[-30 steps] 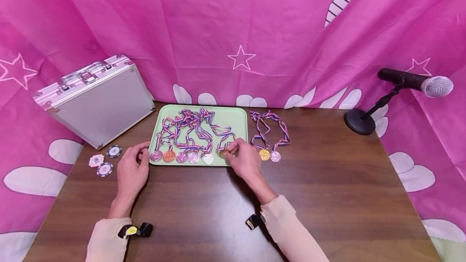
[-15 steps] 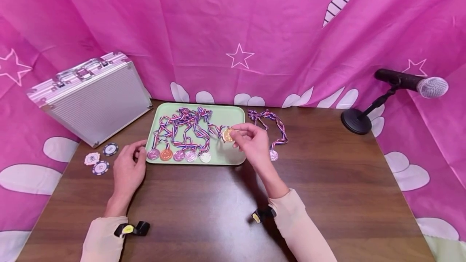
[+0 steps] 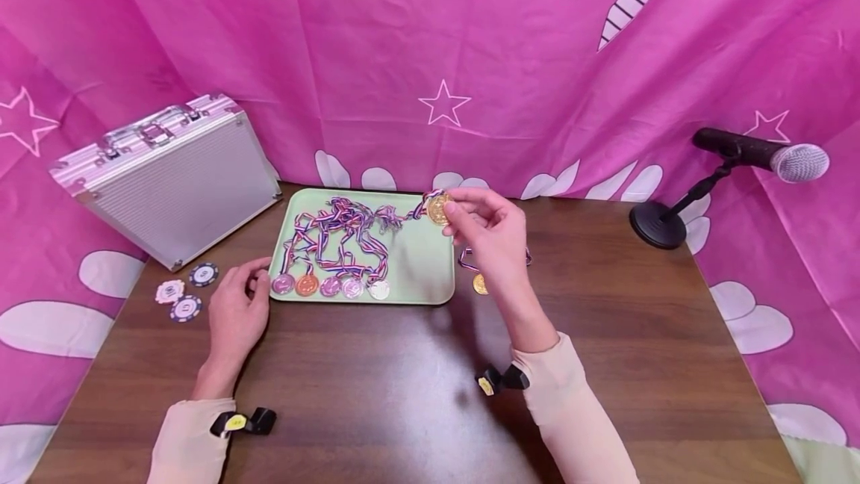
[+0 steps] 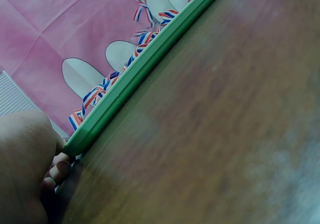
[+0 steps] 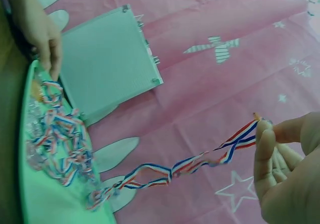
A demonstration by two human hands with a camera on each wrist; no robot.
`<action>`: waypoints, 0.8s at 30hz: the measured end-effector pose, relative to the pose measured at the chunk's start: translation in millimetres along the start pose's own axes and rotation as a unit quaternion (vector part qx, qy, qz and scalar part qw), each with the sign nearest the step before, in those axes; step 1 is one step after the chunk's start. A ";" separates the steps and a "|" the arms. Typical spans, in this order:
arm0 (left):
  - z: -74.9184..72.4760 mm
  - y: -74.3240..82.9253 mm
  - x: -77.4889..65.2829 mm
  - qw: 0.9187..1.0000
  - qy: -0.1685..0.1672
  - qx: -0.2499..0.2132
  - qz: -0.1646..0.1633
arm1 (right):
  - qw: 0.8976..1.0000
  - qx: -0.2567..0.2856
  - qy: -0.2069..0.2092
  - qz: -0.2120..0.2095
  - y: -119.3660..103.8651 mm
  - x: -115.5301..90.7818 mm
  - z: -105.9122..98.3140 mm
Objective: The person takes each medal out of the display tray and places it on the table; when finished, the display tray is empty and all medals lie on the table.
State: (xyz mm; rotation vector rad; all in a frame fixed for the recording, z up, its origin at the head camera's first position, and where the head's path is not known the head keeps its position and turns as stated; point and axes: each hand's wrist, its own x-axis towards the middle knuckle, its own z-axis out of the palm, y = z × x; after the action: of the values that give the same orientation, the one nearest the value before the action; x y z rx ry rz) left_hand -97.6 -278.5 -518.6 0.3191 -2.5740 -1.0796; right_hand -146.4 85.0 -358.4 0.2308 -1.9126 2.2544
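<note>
My right hand [image 3: 493,237] pinches a gold medal [image 3: 439,209] by its edge, raised over the right part of the pale green tray [image 3: 416,297]. Its red, white and blue ribbon [image 5: 145,176] stretches back, taut, to the tangle of ribbons on the tray. Along the tray's front side lie several medals, among them an orange-bronze one [image 3: 307,285] and a silver one [image 3: 379,289]. At the tray's left front corner, my left hand [image 3: 238,308] holds the edge, with fingers curled at the rim in the left wrist view.
Right of the tray, partly behind my right hand, lies another gold medal [image 3: 480,284] with its ribbon. A silver case [image 3: 181,185] stands at back left, near several poker chips [image 3: 185,308]. A microphone [image 3: 759,151] on a stand is at the right. Pink curtain [image 3: 376,58] closes off the back.
My right hand has lifted the gold medal off the tray and moved it up and to the right, drawing its ribbon out. My left hand stays at the tray's corner.
</note>
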 end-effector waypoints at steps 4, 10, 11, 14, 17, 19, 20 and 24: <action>0.0 1.0 0.3 1.000 0.000 0.001 -0.001 | 0.999 0.030 0.012 -0.035 -12.1 0.9 -2.2; 0.0 0.6 -0.5 1.000 0.000 -0.001 -0.001 | 0.997 0.050 0.023 -0.046 -27.6 -0.8 -9.3; 0.2 0.5 -0.6 1.000 0.001 -0.002 0.000 | 0.997 0.052 0.026 -0.049 -31.0 -1.4 -11.4; 0.5 0.0 -0.2 1.000 0.004 -0.002 0.005 | 0.994 0.075 0.029 -0.074 -41.9 -2.4 -18.3; 0.3 -0.3 0.7 1.000 0.008 -0.002 0.009 | 0.991 0.085 0.025 -0.103 -52.4 -1.8 -24.2; -0.1 -0.5 0.8 1.000 0.007 -0.002 0.008 | 0.989 0.091 0.022 -0.112 -58.7 -1.6 -27.7; -0.2 -0.6 0.9 1.000 0.007 -0.002 0.008 | 0.989 0.094 0.023 -0.115 -61.9 -1.8 -29.5; -0.5 -0.9 0.2 1.000 0.002 -0.002 0.004 | 0.983 0.127 0.040 -0.129 -76.1 -4.9 -37.6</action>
State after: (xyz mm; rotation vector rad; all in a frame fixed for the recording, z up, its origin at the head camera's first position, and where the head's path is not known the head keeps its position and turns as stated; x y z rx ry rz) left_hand -97.6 -279.5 -519.0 0.3096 -2.5664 -1.0800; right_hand -124.1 134.1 -292.7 0.3898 -1.4576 2.2861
